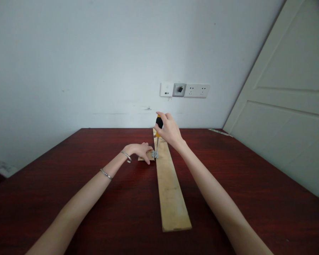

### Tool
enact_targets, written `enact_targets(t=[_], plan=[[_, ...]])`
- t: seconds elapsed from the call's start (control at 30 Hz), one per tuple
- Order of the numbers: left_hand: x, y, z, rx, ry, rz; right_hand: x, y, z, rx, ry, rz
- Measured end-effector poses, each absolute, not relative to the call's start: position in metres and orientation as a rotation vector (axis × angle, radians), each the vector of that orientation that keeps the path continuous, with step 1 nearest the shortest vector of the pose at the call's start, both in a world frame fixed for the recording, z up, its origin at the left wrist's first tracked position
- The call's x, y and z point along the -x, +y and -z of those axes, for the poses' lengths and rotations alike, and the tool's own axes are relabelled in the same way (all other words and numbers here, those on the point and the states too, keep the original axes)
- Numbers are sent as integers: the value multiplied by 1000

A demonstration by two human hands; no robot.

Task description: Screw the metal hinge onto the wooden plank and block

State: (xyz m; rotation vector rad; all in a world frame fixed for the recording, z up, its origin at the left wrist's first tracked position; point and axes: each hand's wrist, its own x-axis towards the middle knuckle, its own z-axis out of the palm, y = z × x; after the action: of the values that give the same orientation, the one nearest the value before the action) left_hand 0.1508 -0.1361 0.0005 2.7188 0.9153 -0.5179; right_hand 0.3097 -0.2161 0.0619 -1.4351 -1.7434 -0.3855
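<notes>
A long pale wooden board (170, 184) lies lengthwise on the dark red table (69, 177). My right hand (168, 130) is wrapped round the yellow and black handle of a screwdriver (158, 124), which stands upright with its tip on a small metal hinge (155, 154) at the board's left edge. My left hand (139, 150) lies flat, fingers together, pressing down a small wooden piece (149, 155) next to the hinge. Two thin metal bracelets sit on my left forearm and wrist.
The table meets a white wall with a row of sockets and switches (184, 90) above the far edge. A white door (289, 92) stands at the right. A thin strip (219, 132) lies at the table's far right corner.
</notes>
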Motion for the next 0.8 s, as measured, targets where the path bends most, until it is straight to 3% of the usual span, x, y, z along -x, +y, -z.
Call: enact_targets(t=[0.8], plan=[[-151, -138, -3, -2718, 903, 517, -313, -212, -58, 1386, -1758, 351]])
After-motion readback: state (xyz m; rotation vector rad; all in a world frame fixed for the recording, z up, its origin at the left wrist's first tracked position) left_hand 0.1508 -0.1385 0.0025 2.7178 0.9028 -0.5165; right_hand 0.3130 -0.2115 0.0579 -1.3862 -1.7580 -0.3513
